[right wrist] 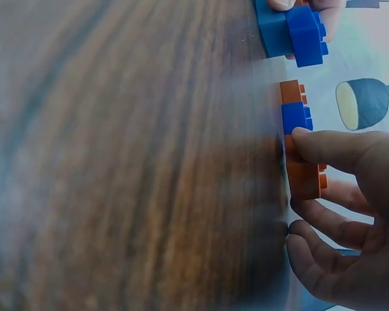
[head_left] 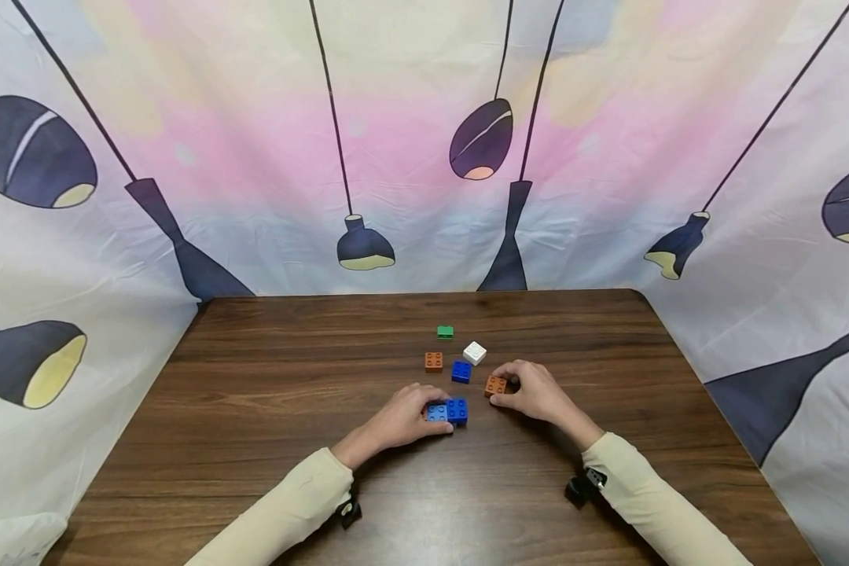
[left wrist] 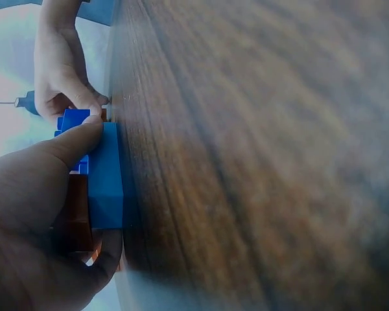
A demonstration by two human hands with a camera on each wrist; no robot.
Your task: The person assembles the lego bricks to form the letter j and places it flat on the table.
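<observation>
Counter (head_left: 290,346) of dark, streaky wood grain below. With left hand (head_left: 403,417), gripping light-blue plastic brick (head_left: 435,414) at near left, with dark-blue studded brick (head_left: 457,410) stacked over its right end. With right hand (head_left: 535,391), pinching square orange brick (head_left: 494,385) farther right. Facing loose bricks on the far side: second orange brick (head_left: 434,362), blue brick (head_left: 461,372), white brick (head_left: 475,353), small green brick (head_left: 445,332).

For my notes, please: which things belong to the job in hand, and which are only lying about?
Job, judging by the grips:
left hand: light-blue brick, dark-blue brick, shaded orange brick
right hand: held orange brick

Lying about, perhaps for later:
green brick
white brick
loose blue brick
loose orange brick
</observation>
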